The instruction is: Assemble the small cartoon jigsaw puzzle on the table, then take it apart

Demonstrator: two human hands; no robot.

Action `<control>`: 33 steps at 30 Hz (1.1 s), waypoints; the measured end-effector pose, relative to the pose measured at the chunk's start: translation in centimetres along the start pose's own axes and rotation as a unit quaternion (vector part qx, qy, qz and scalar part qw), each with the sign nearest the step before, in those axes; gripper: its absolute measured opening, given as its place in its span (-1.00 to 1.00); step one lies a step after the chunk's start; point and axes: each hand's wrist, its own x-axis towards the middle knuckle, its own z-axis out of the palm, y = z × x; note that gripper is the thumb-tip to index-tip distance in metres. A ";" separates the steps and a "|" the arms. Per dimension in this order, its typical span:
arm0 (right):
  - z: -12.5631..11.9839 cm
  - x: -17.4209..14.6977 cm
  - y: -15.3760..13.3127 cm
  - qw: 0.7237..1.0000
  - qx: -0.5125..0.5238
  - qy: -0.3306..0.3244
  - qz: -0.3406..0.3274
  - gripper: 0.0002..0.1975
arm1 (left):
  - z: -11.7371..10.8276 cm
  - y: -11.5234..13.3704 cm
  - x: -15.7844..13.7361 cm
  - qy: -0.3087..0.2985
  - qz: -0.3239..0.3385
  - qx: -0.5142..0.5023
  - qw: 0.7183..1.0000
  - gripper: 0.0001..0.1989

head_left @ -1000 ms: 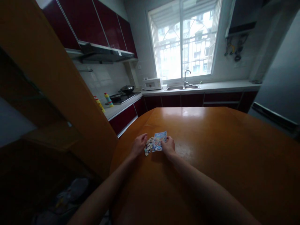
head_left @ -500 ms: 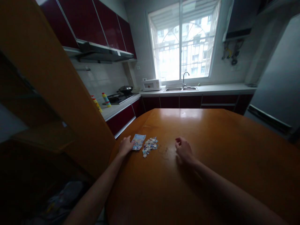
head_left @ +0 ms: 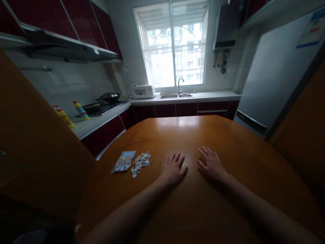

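My left hand lies open over the wooden table, palm down with the fingers spread, and holds nothing. To its right, my right hand is likewise open and flat, fingers apart. A small heap of jigsaw puzzle pieces, white and blue, sits to the left of my left hand, apart from it. Beside the heap on its left lies a flat picture sheet or packet in mostly blue colours; its print is too small to make out.
Behind the table runs a counter with a microwave and a sink. A pan stands on the stove at the left, near yellow bottles. A fridge rises on the right.
My left hand has left the picture sheet and moved right, past the puzzle pieces. My right hand has uncurled and spread its fingers. The view has turned to the right.
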 end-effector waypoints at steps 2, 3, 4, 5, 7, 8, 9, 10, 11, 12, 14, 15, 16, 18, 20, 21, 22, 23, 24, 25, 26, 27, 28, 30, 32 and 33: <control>0.3 -0.3 -0.5 0.999 0.000 -0.034 0.000 -0.30 | 0.3 0.0 -0.1 0.002 0.002 0.009 1.000 -0.34; 0.4 -0.4 -0.8 0.999 0.000 -0.045 -0.003 -0.30 | 0.3 -0.1 -0.1 0.002 0.001 0.012 1.000 -0.34; 0.5 -0.4 -0.9 0.999 -0.001 -0.051 -0.006 -0.29 | 0.3 -0.2 -0.1 0.001 0.001 0.014 1.000 -0.34; 0.6 -0.4 -1.0 0.998 -0.002 -0.055 -0.009 -0.29 | 0.2 -0.3 -0.2 0.002 0.001 0.015 1.000 -0.34; 0.6 -0.4 -1.1 0.998 -0.001 -0.056 -0.010 -0.29 | 0.2 -0.4 -0.2 0.005 0.002 0.018 1.000 -0.34; 0.6 -0.4 -1.0 0.998 -0.001 -0.056 -0.010 -0.29 | 0.3 -0.5 -0.2 0.007 0.004 0.020 1.000 -0.34; 0.6 -0.4 -1.0 0.998 -0.001 -0.057 -0.010 -0.29 | 0.3 -0.5 -0.1 0.009 0.005 0.020 1.000 -0.34; 0.6 -0.4 -0.9 0.998 -0.001 -0.057 -0.009 -0.29 | 0.4 -0.5 -0.1 0.010 0.006 0.020 1.000 -0.34; 0.6 -0.4 -0.9 0.998 -0.002 -0.057 -0.009 -0.29 | 0.5 -0.5 -0.1 0.011 0.007 0.020 1.000 -0.34; 0.6 -0.4 -0.9 0.998 -0.004 -0.056 -0.009 -0.29 | 0.5 -0.5 -0.1 0.010 0.007 0.017 1.000 -0.34; 0.7 -0.4 -0.8 0.998 -0.009 -0.057 -0.008 -0.29 | 0.4 -0.2 -0.1 0.002 0.002 0.010 1.000 -0.34; 0.7 -0.4 -0.8 0.998 -0.011 -0.057 -0.007 -0.29 | 0.2 0.1 -0.1 -0.004 -0.001 0.004 1.000 -0.34; 0.7 -0.5 -0.8 0.998 -0.013 -0.056 -0.007 -0.30 | -0.2 0.3 -0.2 -0.010 -0.006 -0.005 1.000 -0.33; 0.9 -0.5 -0.7 0.998 -0.016 -0.053 -0.008 -0.30 | -1.3 0.2 -0.3 -0.011 -0.015 -0.028 0.999 -0.34; 1.1 -0.5 -0.6 0.999 -0.019 -0.049 -0.011 -0.31 | -3.2 -1.0 -0.7 0.013 -0.015 -0.050 0.999 -0.36; 1.2 -0.5 -0.5 0.999 -0.020 -0.047 -0.012 -0.31 | -4.3 -2.2 -1.0 0.030 -0.008 -0.056 0.998 -0.37; 1.3 -0.4 -0.4 0.999 -0.021 -0.045 -0.012 -0.31 | -5.5 -3.9 -1.6 0.052 -0.003 -0.060 0.997 -0.37; 1.4 -0.4 -0.3 0.999 -0.021 -0.042 -0.012 -0.31 | -6.7 -6.0 -2.4 0.074 -0.009 -0.061 0.995 -0.35; 1.5 -0.4 -0.2 0.999 -0.020 -0.038 -0.013 -0.31 | -7.9 -8.3 -3.3 0.093 -0.028 -0.052 0.994 -0.33; 1.6 -0.4 -0.2 0.999 -0.018 -0.034 -0.014 -0.31 | -8.9 -10.8 -4.5 0.101 -0.058 -0.038 0.992 -0.30; 1.6 -0.4 -0.1 0.999 -0.016 -0.030 -0.015 -0.32 | -9.8 -13.3 -5.8 0.097 -0.098 -0.023 0.990 -0.26; 1.7 -0.4 -0.1 0.999 -0.013 -0.027 -0.017 -0.32 | -10.5 -15.6 -7.1 0.083 -0.136 -0.006 0.987 -0.23; 1.7 -0.4 -0.1 0.999 -0.011 -0.024 -0.019 -0.32 | -11.0 -17.6 -8.5 0.076 -0.158 0.001 0.985 -0.22; 1.7 -0.5 -0.2 1.000 -0.007 -0.024 -0.018 -0.33 | -11.4 -20.3 -11.0 0.065 -0.181 0.006 0.981 -0.23; 1.7 -0.5 -0.2 0.999 -0.007 -0.029 -0.017 -0.33 | -11.2 -21.3 -12.8 0.034 -0.182 -0.001 0.983 -0.25; 1.7 -0.4 -0.2 0.999 -0.007 -0.031 -0.016 -0.33 | -11.1 -21.3 -13.4 0.016 -0.182 0.001 0.983 -0.30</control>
